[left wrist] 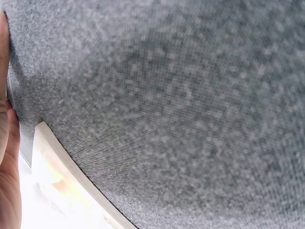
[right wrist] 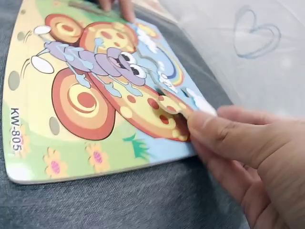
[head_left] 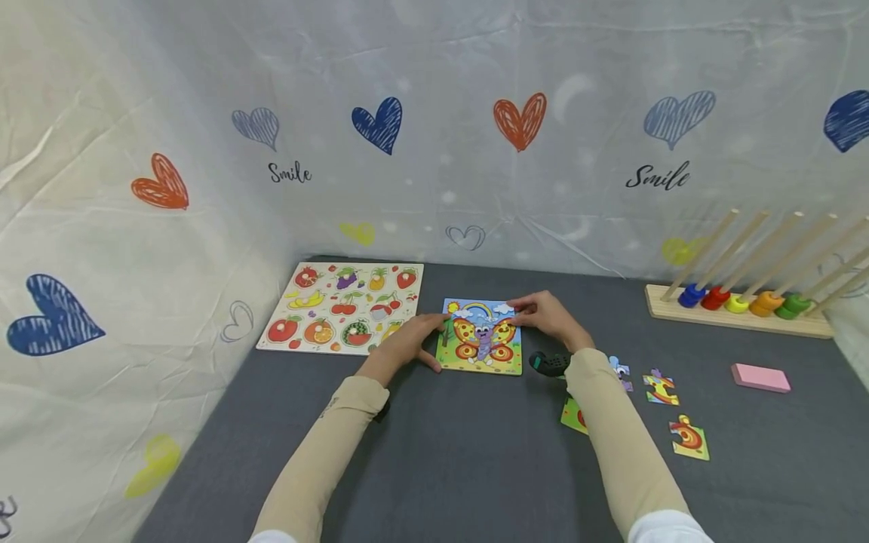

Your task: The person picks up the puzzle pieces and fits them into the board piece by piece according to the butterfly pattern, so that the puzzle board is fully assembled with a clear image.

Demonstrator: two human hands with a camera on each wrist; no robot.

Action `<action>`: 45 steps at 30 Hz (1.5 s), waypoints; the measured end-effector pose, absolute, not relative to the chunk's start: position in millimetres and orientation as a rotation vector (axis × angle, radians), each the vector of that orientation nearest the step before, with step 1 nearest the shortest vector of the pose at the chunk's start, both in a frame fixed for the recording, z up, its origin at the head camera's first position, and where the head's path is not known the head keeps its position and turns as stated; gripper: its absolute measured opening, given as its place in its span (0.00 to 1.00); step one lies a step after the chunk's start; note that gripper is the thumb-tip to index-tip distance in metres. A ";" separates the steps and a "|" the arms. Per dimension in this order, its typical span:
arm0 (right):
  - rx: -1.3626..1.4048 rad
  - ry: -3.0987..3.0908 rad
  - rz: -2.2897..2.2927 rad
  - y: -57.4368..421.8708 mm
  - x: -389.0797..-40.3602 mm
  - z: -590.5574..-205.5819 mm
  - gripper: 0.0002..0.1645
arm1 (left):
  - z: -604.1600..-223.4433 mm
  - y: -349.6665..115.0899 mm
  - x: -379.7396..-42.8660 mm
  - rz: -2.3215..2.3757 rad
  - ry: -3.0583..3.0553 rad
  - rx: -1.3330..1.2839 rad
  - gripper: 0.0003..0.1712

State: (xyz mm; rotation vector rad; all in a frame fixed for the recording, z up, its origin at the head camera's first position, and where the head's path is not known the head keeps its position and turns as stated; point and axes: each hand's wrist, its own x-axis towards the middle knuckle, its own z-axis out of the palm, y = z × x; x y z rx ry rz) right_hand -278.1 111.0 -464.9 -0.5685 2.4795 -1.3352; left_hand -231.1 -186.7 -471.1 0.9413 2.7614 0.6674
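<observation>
A square butterfly puzzle board (head_left: 479, 339) lies on the dark table before me. My left hand (head_left: 407, 343) rests at its left edge, thumb spread from the fingers; in the right wrist view its fingertips (right wrist: 125, 8) touch the far edge. At the upper right corner my right hand (head_left: 548, 318) pinches a puzzle piece (right wrist: 170, 105), its yellow, red-spotted tab over the butterfly's wing. The rest of that piece is hidden by the thumb. Loose puzzle pieces lie to the right, including a yellow one (head_left: 660, 388), an orange-ringed one (head_left: 689, 439) and a green one (head_left: 574, 416) partly behind my sleeve.
A fruit puzzle board (head_left: 339, 309) lies at the back left, close to my left hand. At the back right stands a wooden peg rack (head_left: 740, 313) with coloured rings. A pink block (head_left: 760, 378) sits in front of it. A printed cloth (head_left: 434, 188) hangs behind the table.
</observation>
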 end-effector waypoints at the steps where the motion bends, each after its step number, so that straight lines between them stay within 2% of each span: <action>1: -0.568 2.504 -1.292 109.8 -278.6 -462.4 0.24 | -470.9 -186.4 -231.2 0.670 2.761 0.952 0.41; 7: -0.553 2.584 -1.108 103.6 -280.6 -452.5 0.23 | -470.1 -184.7 -231.7 0.664 2.765 1.004 0.44; 15: -0.562 2.682 -0.926 97.0 -282.0 -446.2 0.21 | -469.2 -182.4 -231.6 0.683 2.755 1.001 0.40; 21: -0.551 2.740 -0.937 97.3 -279.9 -451.4 0.25 | -468.5 -182.2 -231.4 0.665 2.759 0.987 0.40; 24: -0.552 2.784 -0.984 98.9 -278.4 -457.4 0.25 | -468.6 -181.9 -231.3 0.670 2.756 0.994 0.40; 31: -0.538 2.795 -1.105 100.0 -274.6 -464.8 0.17 | -466.4 -180.0 -231.2 0.669 2.748 0.969 0.40; 37: -0.511 2.769 -1.263 106.0 -270.5 -467.7 0.18 | -464.1 -179.5 -231.3 0.655 2.753 0.965 0.40; 41: -0.496 2.652 -1.534 118.7 -263.2 -468.5 0.18 | -464.8 -181.9 -229.9 0.656 2.759 0.991 0.48; 45: -0.415 2.416 -1.763 137.1 -250.6 -464.7 0.21 | -468.4 -187.0 -228.3 0.671 2.769 0.997 0.49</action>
